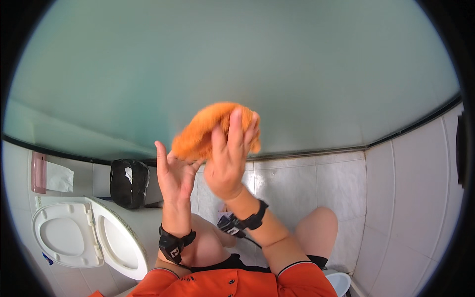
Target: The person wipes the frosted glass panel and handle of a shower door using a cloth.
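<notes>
A fluffy orange cloth (210,126) is bunched up in front of a frosted glass panel. My right hand (230,153) has it, with slightly blurred fingers laid over its near side; that thumb is hidden. Left of it, my left hand (177,175) is turned palm up with the thumb stretched out. Its fingers reach the cloth's lower edge and are partly covered by it. Each wrist wears a black strap with a small device, the left device (173,245) and the right device (237,225).
The frosted glass panel (316,74) spans the far side above a dark bottom rail. At left are a toilet with its lid raised (62,235), a black-lined bin (129,183) and a tissue holder (39,173). A white tiled wall (396,198) stands right; a pale bucket (339,283) is lower right.
</notes>
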`<state>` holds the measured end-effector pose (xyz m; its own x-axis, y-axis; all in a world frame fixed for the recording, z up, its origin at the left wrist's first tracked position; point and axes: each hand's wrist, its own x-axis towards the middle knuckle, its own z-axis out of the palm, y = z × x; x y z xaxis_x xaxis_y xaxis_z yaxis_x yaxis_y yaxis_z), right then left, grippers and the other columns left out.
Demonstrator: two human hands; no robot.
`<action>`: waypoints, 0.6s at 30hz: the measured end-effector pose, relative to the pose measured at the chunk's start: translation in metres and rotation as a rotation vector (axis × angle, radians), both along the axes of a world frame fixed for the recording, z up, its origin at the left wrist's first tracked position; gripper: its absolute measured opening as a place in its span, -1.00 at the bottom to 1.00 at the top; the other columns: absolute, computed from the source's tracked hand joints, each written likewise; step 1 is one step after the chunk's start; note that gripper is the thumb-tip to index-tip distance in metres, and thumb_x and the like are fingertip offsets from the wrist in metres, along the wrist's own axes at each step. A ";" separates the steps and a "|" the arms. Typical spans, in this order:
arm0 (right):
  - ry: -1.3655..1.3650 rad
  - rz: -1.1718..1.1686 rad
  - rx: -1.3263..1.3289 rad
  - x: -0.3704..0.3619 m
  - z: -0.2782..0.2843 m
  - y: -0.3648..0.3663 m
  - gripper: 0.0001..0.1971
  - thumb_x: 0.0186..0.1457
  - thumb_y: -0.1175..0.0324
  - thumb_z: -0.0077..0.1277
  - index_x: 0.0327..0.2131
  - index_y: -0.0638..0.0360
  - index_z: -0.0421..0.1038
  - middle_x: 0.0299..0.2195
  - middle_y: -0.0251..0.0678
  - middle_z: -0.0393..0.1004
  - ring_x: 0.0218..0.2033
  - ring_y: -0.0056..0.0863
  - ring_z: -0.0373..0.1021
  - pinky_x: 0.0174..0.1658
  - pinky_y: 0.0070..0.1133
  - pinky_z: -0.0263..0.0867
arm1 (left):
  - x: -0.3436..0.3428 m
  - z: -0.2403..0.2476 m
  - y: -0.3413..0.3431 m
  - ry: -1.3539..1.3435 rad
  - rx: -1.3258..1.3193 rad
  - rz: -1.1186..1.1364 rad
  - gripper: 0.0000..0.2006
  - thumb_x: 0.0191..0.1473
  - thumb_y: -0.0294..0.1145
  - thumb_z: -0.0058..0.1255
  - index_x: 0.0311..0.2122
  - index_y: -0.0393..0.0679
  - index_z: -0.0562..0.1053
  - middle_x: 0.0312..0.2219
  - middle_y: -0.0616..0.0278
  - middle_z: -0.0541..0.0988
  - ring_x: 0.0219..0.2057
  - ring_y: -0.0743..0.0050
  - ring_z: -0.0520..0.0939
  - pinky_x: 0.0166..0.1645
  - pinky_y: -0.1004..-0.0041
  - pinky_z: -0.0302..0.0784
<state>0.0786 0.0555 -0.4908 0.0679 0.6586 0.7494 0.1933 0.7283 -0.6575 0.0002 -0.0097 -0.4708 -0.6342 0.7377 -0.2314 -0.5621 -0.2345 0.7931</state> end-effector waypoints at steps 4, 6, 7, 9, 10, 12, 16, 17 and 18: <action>-0.225 -0.031 0.224 0.019 -0.027 0.034 -0.80 -0.06 0.47 -0.03 -0.28 0.16 0.43 0.06 -0.32 0.22 0.16 -0.09 -0.03 0.16 -0.15 -0.14 | -0.003 -0.007 -0.001 -0.057 -0.025 0.013 -0.20 -0.02 0.23 -0.18 -0.01 -0.44 0.13 -0.06 -0.16 0.26 0.03 0.07 0.25 0.10 0.10 0.09; -0.323 -0.022 0.245 0.032 -0.069 0.036 -0.82 -0.08 0.52 -0.04 -0.32 0.19 0.45 0.07 -0.29 0.21 0.16 -0.04 -0.04 0.16 -0.17 -0.11 | -0.002 -0.007 -0.002 -0.031 -0.069 0.035 -0.16 -0.03 0.24 -0.17 0.04 -0.45 0.07 -0.03 -0.19 0.20 0.06 0.04 0.22 0.12 0.08 0.04; -0.362 -0.019 0.237 0.039 -0.099 0.035 -0.85 -0.08 0.55 -0.06 -0.36 0.24 0.45 0.08 -0.24 0.18 0.15 0.02 -0.05 0.16 -0.18 -0.09 | -0.001 -0.006 -0.001 -0.034 -0.072 0.056 -0.23 -0.02 0.23 -0.18 -0.04 -0.41 0.16 -0.08 -0.17 0.26 0.04 0.04 0.25 0.08 0.10 0.10; -0.445 -0.012 0.070 0.051 -0.172 0.027 -0.86 -0.08 0.58 -0.05 -0.38 0.25 0.45 0.09 -0.22 0.17 0.15 -0.01 -0.02 0.15 -0.22 -0.05 | 0.002 -0.008 -0.001 -0.047 -0.076 0.117 -0.35 0.00 0.21 -0.18 -0.20 -0.34 0.33 -0.17 -0.12 0.37 -0.01 0.05 0.32 0.01 0.14 0.22; -0.445 0.012 0.084 0.059 -0.173 0.030 -0.85 -0.08 0.59 -0.05 -0.37 0.25 0.45 0.09 -0.21 0.16 0.15 -0.01 -0.02 0.15 -0.22 -0.05 | 0.000 -0.009 0.000 -0.035 -0.067 0.112 -0.37 0.00 0.20 -0.18 -0.22 -0.32 0.35 -0.18 -0.12 0.37 -0.01 0.03 0.32 0.00 0.13 0.23; -0.442 0.047 0.120 0.072 -0.166 0.038 -0.84 -0.07 0.61 -0.05 -0.35 0.26 0.45 0.09 -0.17 0.15 0.15 0.00 -0.01 0.16 -0.23 -0.06 | 0.001 -0.010 0.000 -0.035 -0.071 0.121 -0.38 0.00 0.20 -0.18 -0.23 -0.31 0.36 -0.19 -0.10 0.39 -0.02 0.04 0.33 0.00 0.12 0.22; -0.142 -0.087 0.293 0.080 -0.062 0.066 -0.77 -0.01 0.50 -0.04 -0.21 0.29 0.41 0.05 -0.18 0.21 0.16 -0.08 -0.01 0.16 -0.29 -0.05 | 0.004 -0.009 0.000 0.006 -0.073 0.073 -0.27 -0.02 0.21 -0.15 -0.07 -0.38 0.19 -0.08 -0.14 0.25 0.05 0.05 0.24 0.09 0.09 0.08; -0.018 -0.106 0.348 0.080 -0.033 0.075 -0.75 0.01 0.48 -0.04 -0.19 0.30 0.40 0.05 -0.15 0.21 0.16 -0.08 -0.02 0.16 -0.28 -0.07 | 0.004 -0.010 -0.001 0.026 -0.081 0.046 -0.19 -0.03 0.22 -0.14 0.02 -0.43 0.09 -0.01 -0.17 0.18 0.09 0.05 0.19 0.14 0.08 0.02; 0.071 -0.101 0.335 0.076 -0.001 0.079 -0.74 0.01 0.45 -0.04 -0.18 0.29 0.40 0.05 -0.15 0.22 0.16 -0.07 -0.03 0.15 -0.26 -0.07 | 0.002 -0.012 -0.005 0.025 -0.094 0.072 -0.19 -0.03 0.22 -0.15 0.03 -0.43 0.09 -0.01 -0.16 0.18 0.09 0.05 0.19 0.14 0.08 0.02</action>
<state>0.1546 0.1344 -0.4914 0.1798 0.3646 0.9136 0.2382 0.8850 -0.4001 0.0026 -0.0148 -0.4828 -0.6911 0.6660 -0.2808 -0.5262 -0.1973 0.8272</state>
